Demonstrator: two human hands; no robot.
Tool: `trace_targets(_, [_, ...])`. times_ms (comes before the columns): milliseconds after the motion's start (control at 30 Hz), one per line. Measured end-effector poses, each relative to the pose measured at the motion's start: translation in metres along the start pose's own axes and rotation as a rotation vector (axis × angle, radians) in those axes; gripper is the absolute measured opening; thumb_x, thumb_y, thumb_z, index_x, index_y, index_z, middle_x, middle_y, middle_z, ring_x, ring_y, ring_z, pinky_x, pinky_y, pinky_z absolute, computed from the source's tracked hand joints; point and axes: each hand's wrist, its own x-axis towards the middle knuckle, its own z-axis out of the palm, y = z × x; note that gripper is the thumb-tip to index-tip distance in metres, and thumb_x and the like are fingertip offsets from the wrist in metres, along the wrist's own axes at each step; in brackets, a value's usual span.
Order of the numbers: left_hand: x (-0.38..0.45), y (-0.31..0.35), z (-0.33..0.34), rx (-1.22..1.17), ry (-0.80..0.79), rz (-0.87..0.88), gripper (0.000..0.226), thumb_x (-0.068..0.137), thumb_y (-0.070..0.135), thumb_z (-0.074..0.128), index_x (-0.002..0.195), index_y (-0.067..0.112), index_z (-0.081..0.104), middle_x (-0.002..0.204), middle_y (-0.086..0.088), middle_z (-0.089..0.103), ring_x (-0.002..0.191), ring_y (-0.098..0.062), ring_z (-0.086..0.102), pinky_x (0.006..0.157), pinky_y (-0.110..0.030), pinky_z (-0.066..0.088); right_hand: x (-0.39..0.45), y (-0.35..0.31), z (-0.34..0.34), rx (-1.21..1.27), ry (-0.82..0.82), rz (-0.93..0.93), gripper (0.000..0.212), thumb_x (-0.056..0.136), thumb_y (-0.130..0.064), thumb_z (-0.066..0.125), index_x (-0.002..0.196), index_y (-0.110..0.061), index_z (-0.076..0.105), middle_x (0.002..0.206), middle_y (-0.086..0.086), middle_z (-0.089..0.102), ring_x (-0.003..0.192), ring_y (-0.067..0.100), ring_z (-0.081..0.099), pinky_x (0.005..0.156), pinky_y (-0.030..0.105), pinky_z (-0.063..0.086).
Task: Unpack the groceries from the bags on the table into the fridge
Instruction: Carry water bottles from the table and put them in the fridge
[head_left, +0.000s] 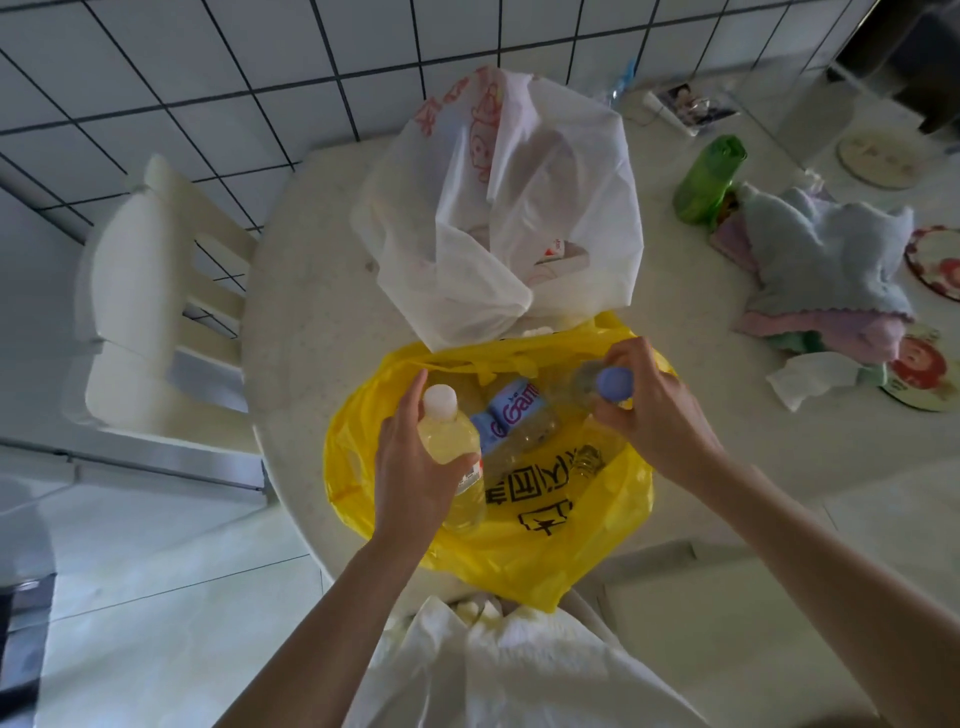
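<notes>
The left hand (415, 467) gripped a yellow-liquid bottle (452, 457) with a white cap, upright inside the yellow bag (519, 556) on the desk (311, 322). The right hand (649, 410) pinched the blue-capped clear bottle (597, 384) at its neck, over the same bag. A third labelled bottle (514, 421) lay between them, and a white bag (504, 208) stood just behind.
</notes>
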Motion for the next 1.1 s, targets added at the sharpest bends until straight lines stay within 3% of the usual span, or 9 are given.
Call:
trace_targets(167, [-0.019, -0.010, -0.010, -0.002, -0.011, 0.070, 0.088, 0.061, 0.027, 0.090, 0.137, 0.025, 0.045, 0.132, 0.010, 0.051, 0.121, -0.012, 0.047, 0.096, -0.030, 0.043, 0.011, 0.014, 0.009, 0.151, 0.056, 0.093, 0.037, 0.085, -0.040, 0.066, 0.111, -0.025, 0.044, 0.085, 0.001, 0.063, 0.070, 0.025, 0.062, 0.062, 0.037, 0.051])
trace_targets(300, [-0.022, -0.024, -0.007, -0.020, -0.048, -0.008, 0.083, 0.062, 0.030, 0.089, 0.131, 0.024, 0.043, 0.119, 0.009, 0.051, 0.112, -0.016, 0.050, 0.091, -0.037, 0.050, 0.022, 0.011, 0.022, 0.299, 0.012, 0.064, 0.055, 0.084, -0.026, 0.069, 0.130, -0.018, 0.040, 0.107, 0.000, 0.058, 0.088, 0.021, 0.059, 0.066, 0.029, 0.044])
trace_targets(433, [-0.028, -0.034, -0.002, -0.138, -0.152, -0.085, 0.085, 0.066, 0.029, 0.087, 0.130, 0.045, 0.034, 0.108, 0.011, 0.058, 0.100, -0.003, 0.058, 0.073, -0.015, 0.051, 0.022, 0.011, 0.038, 0.303, 0.039, 0.048, 0.077, 0.070, -0.016, 0.082, 0.132, -0.015, 0.035, 0.114, -0.004, 0.049, 0.099, 0.015, 0.051, 0.066, 0.013, 0.037])
trace_targets(533, [-0.033, -0.042, 0.003, -0.176, -0.159, -0.119, 0.077, 0.064, 0.024, 0.089, 0.121, 0.041, 0.041, 0.101, 0.012, 0.062, 0.094, 0.002, 0.060, 0.070, -0.010, 0.050, 0.020, 0.019, 0.048, 0.301, 0.095, 0.051, 0.081, 0.066, -0.012, 0.084, 0.131, -0.014, 0.035, 0.112, -0.005, 0.048, 0.098, 0.015, 0.051, 0.065, 0.009, 0.035])
trace_targets(600, [-0.037, -0.049, 0.007, -0.191, -0.189, -0.137, 0.078, 0.062, 0.024, 0.090, 0.125, 0.032, 0.044, 0.102, 0.010, 0.063, 0.095, -0.004, 0.062, 0.073, -0.014, 0.053, 0.021, 0.023, 0.052, 0.336, 0.090, 0.086, 0.081, 0.067, -0.013, 0.084, 0.132, -0.018, 0.035, 0.114, -0.006, 0.049, 0.100, 0.014, 0.053, 0.069, 0.014, 0.042])
trace_targets(700, [-0.043, -0.060, 0.013, -0.174, -0.229, -0.097, 0.079, 0.059, 0.022, 0.092, 0.124, 0.024, 0.048, 0.102, 0.010, 0.064, 0.097, -0.006, 0.062, 0.078, -0.019, 0.055, 0.026, 0.024, 0.057, 0.415, 0.046, 0.185, 0.072, 0.069, -0.017, 0.083, 0.124, -0.028, 0.038, 0.112, -0.005, 0.056, 0.101, 0.019, 0.060, 0.076, 0.033, 0.054])
trace_targets(867, [-0.042, -0.058, 0.013, -0.173, -0.188, -0.121, 0.074, 0.058, 0.025, 0.092, 0.116, 0.033, 0.046, 0.098, 0.012, 0.062, 0.091, -0.004, 0.062, 0.072, -0.021, 0.055, 0.035, 0.024, 0.064, 0.436, 0.053, 0.252, 0.068, 0.069, -0.020, 0.084, 0.125, -0.018, 0.046, 0.111, -0.001, 0.061, 0.094, 0.016, 0.060, 0.062, 0.017, 0.044])
trace_targets(1100, [-0.018, -0.048, 0.004, -0.217, -0.130, -0.186, 0.060, 0.061, 0.031, 0.090, 0.104, 0.042, 0.049, 0.097, 0.008, 0.066, 0.092, -0.013, 0.066, 0.076, -0.032, 0.059, 0.031, 0.009, 0.058, 0.406, 0.178, 0.267, 0.059, 0.066, -0.026, 0.085, 0.114, -0.022, 0.051, 0.100, -0.004, 0.062, 0.090, 0.018, 0.060, 0.062, 0.023, 0.045])
